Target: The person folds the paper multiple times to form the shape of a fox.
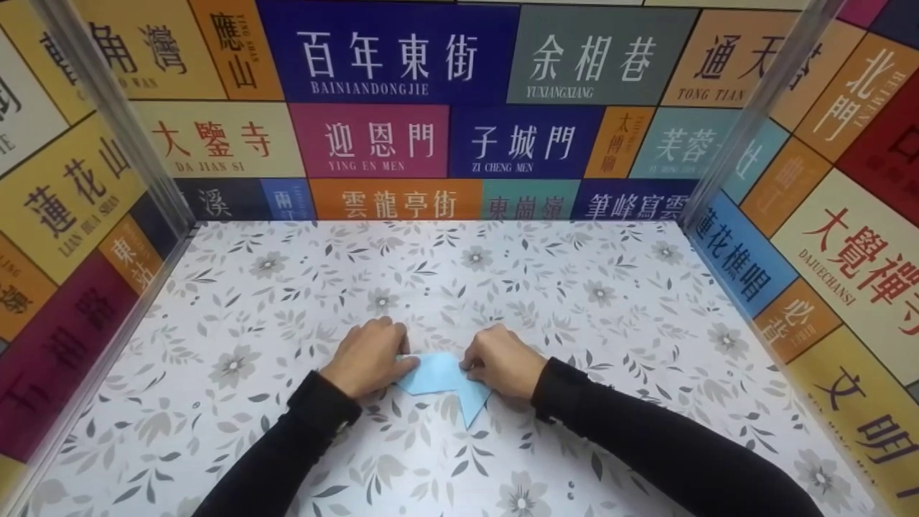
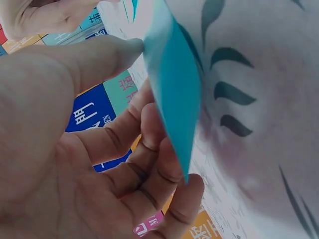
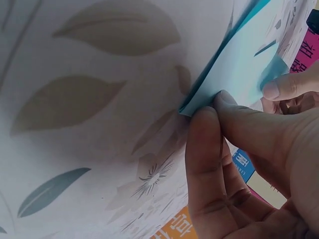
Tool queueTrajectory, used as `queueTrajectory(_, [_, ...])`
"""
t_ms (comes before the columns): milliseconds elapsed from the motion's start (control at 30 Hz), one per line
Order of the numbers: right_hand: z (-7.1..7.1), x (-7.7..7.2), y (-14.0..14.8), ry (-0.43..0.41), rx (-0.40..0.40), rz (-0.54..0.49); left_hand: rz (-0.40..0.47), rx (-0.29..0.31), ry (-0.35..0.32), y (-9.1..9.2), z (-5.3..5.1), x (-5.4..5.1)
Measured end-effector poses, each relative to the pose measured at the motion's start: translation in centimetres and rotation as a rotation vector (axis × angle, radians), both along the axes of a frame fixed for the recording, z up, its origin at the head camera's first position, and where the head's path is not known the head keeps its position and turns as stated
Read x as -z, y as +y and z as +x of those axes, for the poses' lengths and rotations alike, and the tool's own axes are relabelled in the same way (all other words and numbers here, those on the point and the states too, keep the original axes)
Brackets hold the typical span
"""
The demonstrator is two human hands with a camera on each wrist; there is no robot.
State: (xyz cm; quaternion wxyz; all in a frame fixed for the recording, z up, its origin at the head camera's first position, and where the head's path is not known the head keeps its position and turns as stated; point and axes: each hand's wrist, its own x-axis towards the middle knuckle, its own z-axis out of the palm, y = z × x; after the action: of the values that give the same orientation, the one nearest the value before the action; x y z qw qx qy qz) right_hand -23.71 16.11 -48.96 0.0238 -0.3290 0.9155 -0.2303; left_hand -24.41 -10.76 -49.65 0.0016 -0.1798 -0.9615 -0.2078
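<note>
A light blue piece of folded paper (image 1: 436, 373) lies low over the floral tabletop, with a pointed flap hanging toward the person at its right. My left hand (image 1: 373, 357) pinches its left end; in the left wrist view the thumb presses one face of the folded paper (image 2: 177, 94) while the curled fingers sit behind it. At the other end, my right hand (image 1: 502, 360) holds the paper. The right wrist view shows thumb and index finger pinching a folded corner of the paper (image 3: 227, 74). Part of each end is hidden under the fingers.
Beneath the hands spreads a white table surface (image 1: 287, 445) printed with grey leaves and flowers. Panels of colourful sign tiles (image 1: 388, 54) stand behind it and along both sides. Clear strips (image 1: 118, 93) run down the corners.
</note>
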Motion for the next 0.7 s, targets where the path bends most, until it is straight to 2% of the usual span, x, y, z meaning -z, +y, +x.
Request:
queueTrajectory(267, [-0.1, 0.3, 0.2, 0.018, -0.029, -0.025, 0.077, 0.062, -0.011, 0.4, 0.6, -0.8])
queueTrajectory(500, [-0.1, 0.4, 0.6, 0.021, -0.059, -0.045, 0.12, 0.174, 0.034, 1.0, 1.5, -1.5])
queueTrajectory(700, [0.0, 0.3, 0.4, 0.03, -0.062, -0.025, 0.124, 0.284, 0.011, 1.4, 2.3, -1.7])
